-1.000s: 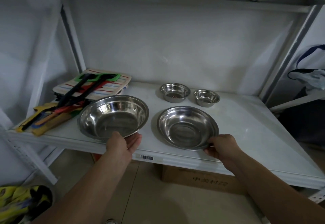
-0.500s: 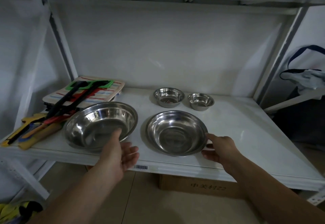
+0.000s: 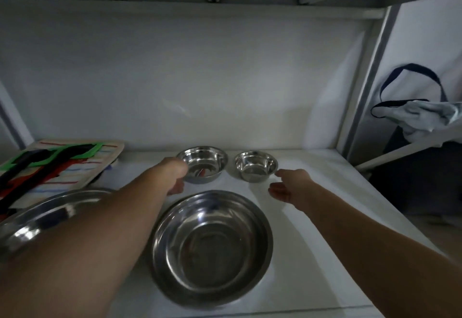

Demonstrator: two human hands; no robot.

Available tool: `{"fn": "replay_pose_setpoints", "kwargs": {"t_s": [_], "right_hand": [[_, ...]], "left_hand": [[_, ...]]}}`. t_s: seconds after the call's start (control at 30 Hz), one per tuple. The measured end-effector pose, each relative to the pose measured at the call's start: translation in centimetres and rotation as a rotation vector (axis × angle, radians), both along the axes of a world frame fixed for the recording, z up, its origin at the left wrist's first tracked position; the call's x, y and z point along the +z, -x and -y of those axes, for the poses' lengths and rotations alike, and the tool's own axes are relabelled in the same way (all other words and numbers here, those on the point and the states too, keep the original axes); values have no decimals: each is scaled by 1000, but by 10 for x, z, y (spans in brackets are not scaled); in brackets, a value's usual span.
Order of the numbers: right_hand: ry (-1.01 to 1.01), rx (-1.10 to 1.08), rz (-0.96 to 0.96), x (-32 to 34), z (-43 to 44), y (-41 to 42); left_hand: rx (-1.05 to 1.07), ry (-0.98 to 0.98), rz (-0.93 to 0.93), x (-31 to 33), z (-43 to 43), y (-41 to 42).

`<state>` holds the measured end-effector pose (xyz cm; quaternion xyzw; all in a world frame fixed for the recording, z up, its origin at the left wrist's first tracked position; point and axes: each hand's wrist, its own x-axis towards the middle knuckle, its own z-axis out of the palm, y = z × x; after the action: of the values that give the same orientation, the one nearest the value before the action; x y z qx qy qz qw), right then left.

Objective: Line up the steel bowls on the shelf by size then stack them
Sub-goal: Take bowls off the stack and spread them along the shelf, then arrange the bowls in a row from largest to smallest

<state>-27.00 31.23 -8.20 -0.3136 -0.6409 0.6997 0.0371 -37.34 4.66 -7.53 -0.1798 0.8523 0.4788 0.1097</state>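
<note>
Four steel bowls sit on the white shelf (image 3: 317,247). The largest bowl (image 3: 35,220) is at the front left, partly hidden by my left forearm. A second large bowl (image 3: 212,245) is at the front centre. Behind them stand a small bowl (image 3: 207,164) and the smallest bowl (image 3: 256,166), side by side. My left hand (image 3: 175,174) is at the small bowl's left rim, with the thumb apart below it. My right hand (image 3: 287,186) hovers open just right of the smallest bowl, a fingertip close to its rim.
A striped placemat (image 3: 82,170) with black, green and red utensils lies at the back left. The shelf's upright post (image 3: 362,87) stands at the right. A bag (image 3: 425,112) hangs beyond it. Another shelf board runs close overhead.
Both hands have let go of the two big bowls and reached back to the two small bowls. The view has moved in closer.
</note>
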Motion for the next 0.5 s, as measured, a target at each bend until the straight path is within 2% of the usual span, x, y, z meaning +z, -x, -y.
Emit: {"fn": "replay_pose_setpoints", "kwargs": {"t_s": [0.1, 0.3, 0.5], "right_hand": [[-20, 27, 55, -6, 1, 24], [-93, -26, 62, -22, 8, 52], [52, -104, 8, -7, 1, 34]], "left_hand": [[8, -73, 37, -16, -6, 16], [104, -201, -54, -21, -13, 22], [168, -246, -139, -3, -16, 11]]}}
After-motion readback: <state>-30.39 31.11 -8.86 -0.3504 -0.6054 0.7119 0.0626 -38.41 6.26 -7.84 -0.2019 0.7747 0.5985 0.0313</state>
